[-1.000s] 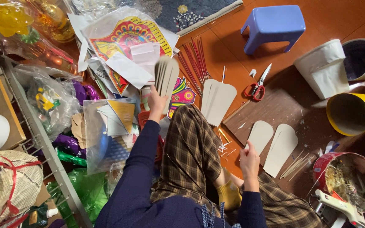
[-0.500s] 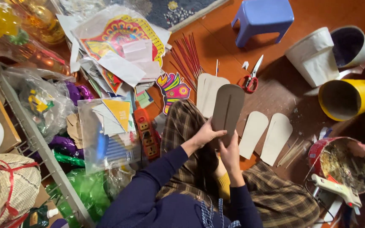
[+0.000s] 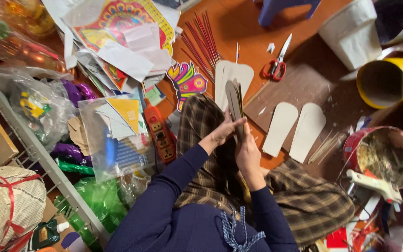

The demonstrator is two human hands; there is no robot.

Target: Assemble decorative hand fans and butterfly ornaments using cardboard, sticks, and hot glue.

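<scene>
Left hand (image 3: pixel 221 134) & right hand (image 3: pixel 248 151) grip card cutouts (image 3: pixel 234 100) (edge-on).

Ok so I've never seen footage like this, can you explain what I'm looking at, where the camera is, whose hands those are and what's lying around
The camera sits on a person's head and looks straight down, so you see their own arms in dark blue sleeves and their legs in plaid trousers, seated on an orange floor. There is no machine here, only two bare hands.

The left hand and right hand together hold a thin paddle-shaped card cutout, seen nearly edge-on.

Around them: more pale cutouts on a brown board, red-handled scissors, a bundle of thin red sticks, colourful printed paper, an orange power strip, a yellow tub, a glue gun, and plastic bags along a wire rack on the left.
</scene>
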